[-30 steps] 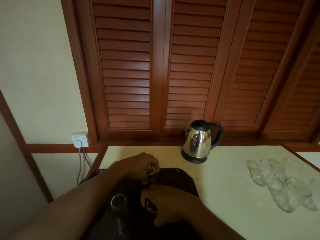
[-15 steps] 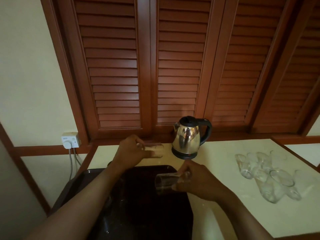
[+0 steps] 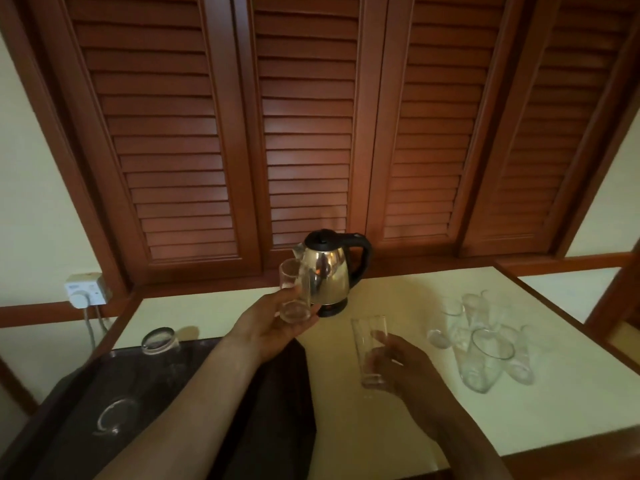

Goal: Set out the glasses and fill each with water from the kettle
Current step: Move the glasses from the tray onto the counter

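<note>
My left hand (image 3: pixel 277 323) grips a clear glass (image 3: pixel 294 289) upright in the air, just in front of the steel kettle (image 3: pixel 327 271) with its black lid and handle. My right hand (image 3: pixel 401 365) holds a taller clear glass (image 3: pixel 369 344) upright over the cream countertop (image 3: pixel 381 427), right of the tray. Two more glasses stay on the dark tray (image 3: pixel 207 427): one (image 3: pixel 159 341) at its far edge, one (image 3: pixel 114 415) near its middle. Several glasses (image 3: pixel 481 341) stand in a group on the counter at the right.
A white wall socket (image 3: pixel 85 289) with a plug and cable sits at the left, below the wooden louvred shutters (image 3: pixel 311 133). A wooden edge borders the counter at front and right.
Both hands lifted a glass off the tray and carried it right and up. The left glass now sits before the kettle; the right glass turned from sideways to upright over the counter.
</note>
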